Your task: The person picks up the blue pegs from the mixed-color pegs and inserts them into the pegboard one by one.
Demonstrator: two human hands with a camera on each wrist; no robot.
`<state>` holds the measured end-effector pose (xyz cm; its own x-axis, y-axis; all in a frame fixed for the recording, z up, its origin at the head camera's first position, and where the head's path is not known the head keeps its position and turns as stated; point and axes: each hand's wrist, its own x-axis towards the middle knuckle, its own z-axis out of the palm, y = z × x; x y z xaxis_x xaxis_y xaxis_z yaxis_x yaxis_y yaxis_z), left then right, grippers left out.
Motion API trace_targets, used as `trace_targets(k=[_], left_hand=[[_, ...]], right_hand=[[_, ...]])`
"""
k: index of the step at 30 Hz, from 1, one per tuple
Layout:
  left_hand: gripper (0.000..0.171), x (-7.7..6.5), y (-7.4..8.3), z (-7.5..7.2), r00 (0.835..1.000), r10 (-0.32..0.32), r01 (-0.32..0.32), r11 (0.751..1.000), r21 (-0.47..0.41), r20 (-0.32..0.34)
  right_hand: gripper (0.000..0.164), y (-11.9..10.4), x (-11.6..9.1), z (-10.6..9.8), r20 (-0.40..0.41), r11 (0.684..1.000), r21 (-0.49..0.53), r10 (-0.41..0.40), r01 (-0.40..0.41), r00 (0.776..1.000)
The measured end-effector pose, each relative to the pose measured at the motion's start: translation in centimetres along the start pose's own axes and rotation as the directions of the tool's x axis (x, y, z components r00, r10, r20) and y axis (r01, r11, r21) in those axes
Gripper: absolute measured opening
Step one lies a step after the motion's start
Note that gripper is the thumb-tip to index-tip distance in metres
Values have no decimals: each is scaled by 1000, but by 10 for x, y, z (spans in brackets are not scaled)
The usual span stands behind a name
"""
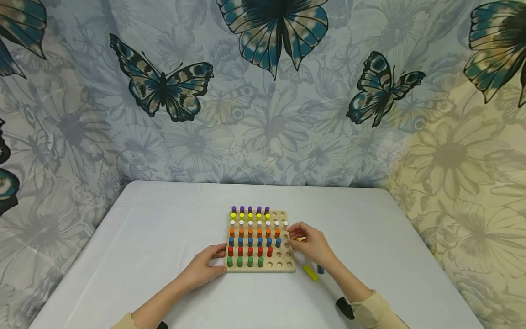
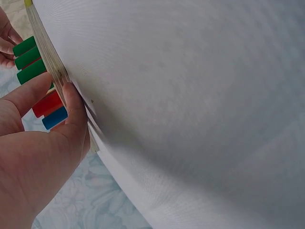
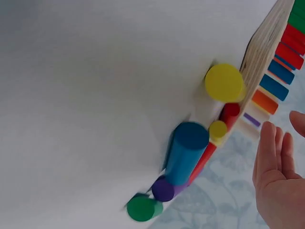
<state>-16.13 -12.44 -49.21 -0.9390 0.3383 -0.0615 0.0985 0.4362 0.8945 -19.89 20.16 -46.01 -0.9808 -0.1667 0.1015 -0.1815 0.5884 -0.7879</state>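
A wooden pegboard [image 1: 263, 270] stands on the table, filled with rows of coloured pegs: purple, yellow, white, orange, blue, red and green from back to front. The white row reaches the right edge, where its last white peg [image 1: 285, 224] stands; the other rows have bare holes at their right ends. My left hand [image 1: 204, 263] touches the board's left side, fingers and thumb spread apart along it. Beside the right edge is my right hand [image 1: 313, 244], close to the last white peg. In the right wrist view, thumb and fingers are apart with no peg seen between them.
Loose pegs lie right of the board: a yellow peg [image 1: 311, 273] and a blue peg [image 1: 320, 269], partly behind the right forearm. The right wrist view also shows a green peg [image 3: 145, 207], a purple peg [image 3: 163, 189] and red ones. A butterfly-patterned cloth [image 1: 271, 151] hangs behind.
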Motion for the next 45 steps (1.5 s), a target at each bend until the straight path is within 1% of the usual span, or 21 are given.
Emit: trace_targets(k=[9, 16, 23, 26, 29, 39, 45], left_hand=[[63, -1, -1, 1, 1000, -5, 5, 1000, -4, -5], [64, -2, -1, 1, 1000, 2, -2, 1000, -16, 1], [64, -2, -1, 1, 1000, 8, -8, 1000, -18, 4], [64, -2, 0, 1, 1000, 4, -4, 1000, -14, -1], [64, -1, 0, 1, 1000, 4, -4, 1000, -12, -4], [64, -1, 0, 1, 1000, -2, 2, 1000, -5, -3], [64, 0, -1, 0, 1000, 1, -1, 1000, 0, -9]], right_hand=[[24, 7, -5, -9, -20, 1000, 5, 28, -28, 999], [25, 16, -8, -17, -33, 998, -34, 44, -45, 998], [24, 22, -14, -28, -52, 997, -23, 68, -69, 996], [24, 23, -18, -32, -45, 997, -13, 73, -73, 996], [23, 25, -22, -35, -39, 997, -25, 77, -78, 996], [24, 33, -35, -44, -29, 987, -111, 110, -113, 993], [23, 40, -44, -50, 4, 991, -105, 79, -78, 997]])
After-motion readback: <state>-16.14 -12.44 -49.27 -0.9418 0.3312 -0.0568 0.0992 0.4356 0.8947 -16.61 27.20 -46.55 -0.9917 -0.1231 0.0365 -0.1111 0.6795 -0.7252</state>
